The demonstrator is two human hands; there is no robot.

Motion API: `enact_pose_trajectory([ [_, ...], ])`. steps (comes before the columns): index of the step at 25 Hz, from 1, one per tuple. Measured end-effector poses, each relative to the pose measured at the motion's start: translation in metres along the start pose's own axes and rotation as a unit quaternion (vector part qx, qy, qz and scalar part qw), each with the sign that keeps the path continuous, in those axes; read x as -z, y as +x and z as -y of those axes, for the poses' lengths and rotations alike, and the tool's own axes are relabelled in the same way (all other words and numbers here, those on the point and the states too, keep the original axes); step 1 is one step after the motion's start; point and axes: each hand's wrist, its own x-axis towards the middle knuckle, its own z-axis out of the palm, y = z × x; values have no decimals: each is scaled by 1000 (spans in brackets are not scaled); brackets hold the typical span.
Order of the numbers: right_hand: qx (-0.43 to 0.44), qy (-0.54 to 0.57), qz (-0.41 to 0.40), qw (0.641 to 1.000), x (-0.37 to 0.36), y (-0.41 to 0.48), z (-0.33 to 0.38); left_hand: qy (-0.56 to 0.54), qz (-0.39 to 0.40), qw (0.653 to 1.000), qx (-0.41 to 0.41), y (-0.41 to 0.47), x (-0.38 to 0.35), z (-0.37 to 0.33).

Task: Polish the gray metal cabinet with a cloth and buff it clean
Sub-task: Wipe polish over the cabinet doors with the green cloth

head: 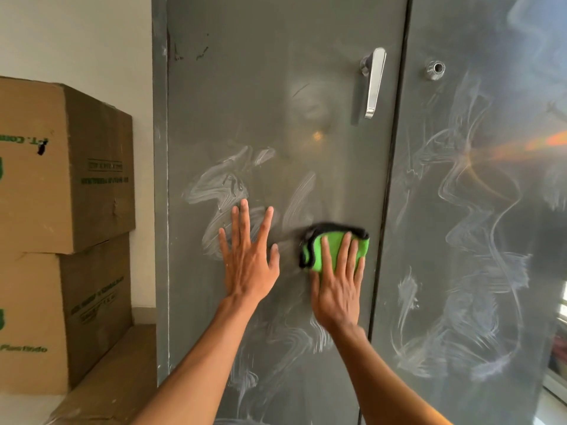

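— Where is the cloth?

— The green microfiber cloth [314, 256], black-edged, lies flat on the left door [276, 72] of the gray metal cabinet [159, 179], low and toward that door's right edge. The right hand [337, 289] presses it there with straight fingers laid over it, slightly apart.

— And the other hand?

— The left hand [248, 262] is bare, its palm flat on the same door and its fingers spread wide. It sits just left of the cloth with a narrow strip of metal between them.

— How close is the cloth to the edge?

— Near it. The dark seam [395, 167] between the two doors runs just right of the cloth. Past it, the right door [475, 210] is covered in whitish polish smears [460, 240] from top to bottom.

— Anything in the way above?

— The chrome lever handle [374, 82] hangs well above the cloth, close to the seam. A round lock cylinder [435, 69] sits across the seam at about the same height. Between handle and cloth the panel is bare, with thinner streaks to the left.

— And the left side?

— The door's left edge meets the cabinet frame. Beyond that, two stacked cardboard boxes [67, 167] stand against a pale wall [76, 32], apart from the left hand.
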Motion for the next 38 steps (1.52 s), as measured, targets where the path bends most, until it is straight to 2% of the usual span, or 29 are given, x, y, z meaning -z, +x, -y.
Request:
enact_pose_trajectory([
  [2, 0, -6, 15, 1000, -6, -4, -6, -8, 10, 1000, 2, -1, 5, 5],
  [5, -111, 42, -24, 993, 11, 68, 32, -9, 2, 1000, 7, 5, 14, 20],
  [6, -123, 53, -21, 991, 15, 87, 53, -17, -1, 1000, 17, 8, 16, 23],
  [7, -108, 46, -21, 993, 13, 95, 73, -24, -3, 999, 26, 10, 17, 23],
  [10, 40, -9, 22, 999, -4, 67, 119, -19, -18, 999, 27, 2, 16, 31],
  [12, 116, -33, 27, 992, -5, 64, 101, -19, -6, 1000, 0, -7, 19, 46],
  [13, 121, -32, 13, 992, -2, 69, 86, -17, 9, 1000, -19, -8, 23, 54],
  [14, 85, -24, -2, 996, 4, 74, 70, -14, 27, 999, -31, -6, 28, 60],
  [17, -133, 57, -46, 988, 20, 91, 38, -35, 59, 997, -35, 1, 40, 67],
  [19, -190, 86, -52, 977, 21, 103, 53, -49, 58, 997, -34, 5, 43, 68],
  [21, -132, 65, -36, 988, 19, 110, 90, -53, 52, 997, -25, 8, 42, 69],
  [23, 22, 18, -1, 1000, 12, 105, 133, -65, 25, 998, -2, 9, 37, 68],
  [25, 137, -14, 30, 990, 3, 92, 159, -87, -17, 996, 22, 6, 33, 69],
  [27, 159, -27, 28, 987, 1, 93, 155, -91, -19, 995, 28, 5, 34, 75],
  [29, 98, -5, 5, 995, 5, 99, 138, -90, 18, 996, 12, 6, 38, 80],
  [32, -48, 63, -57, 995, 7, 114, 127, -68, 36, 997, -11, 9, 48, 80],
  [38, -81, 102, -84, 988, 4, 120, 141, -21, 55, 998, -23, 9, 57, 101],
])
